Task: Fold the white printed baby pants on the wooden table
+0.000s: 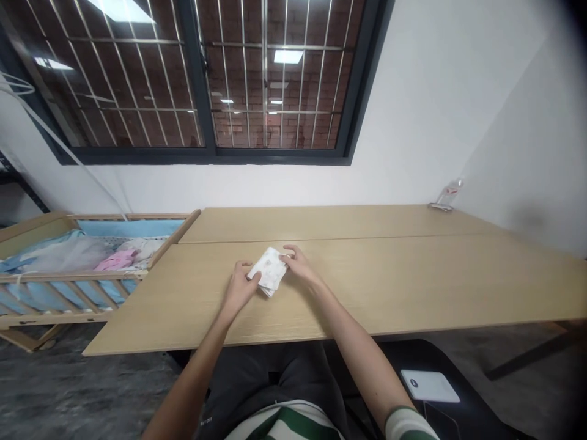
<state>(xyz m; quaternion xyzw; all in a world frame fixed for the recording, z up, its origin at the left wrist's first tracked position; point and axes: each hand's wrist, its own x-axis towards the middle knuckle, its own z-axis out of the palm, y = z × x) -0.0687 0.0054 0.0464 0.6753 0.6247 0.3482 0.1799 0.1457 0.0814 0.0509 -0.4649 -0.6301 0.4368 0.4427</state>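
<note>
A white device (pixel 430 386) lies on the dark seat by the right thigh. Near the front edge of the desk (pixel 413 287), the left hand (pixel 241 287) and right hand (pixel 298 264) each pinch one side of a small folded white packet (pixel 269 271). A wooden crib (pixel 68 269) stands to the left, and a plastic bottle (pixel 449 195) sits at the far corner

Worktop: light wood worktop (pixel 413 287), two long slabs set edge to edge, the seam running across the middle of the frame.
Centre: a folded white bundle (pixel 269 271) with pinkish print lies on the near slab; left hand (pixel 241 287) grips its left edge, right hand (pixel 300 264) touches its right edge.
Upper right: a clear bottle (pixel 447 197) at the far corner, near the wall.
</note>
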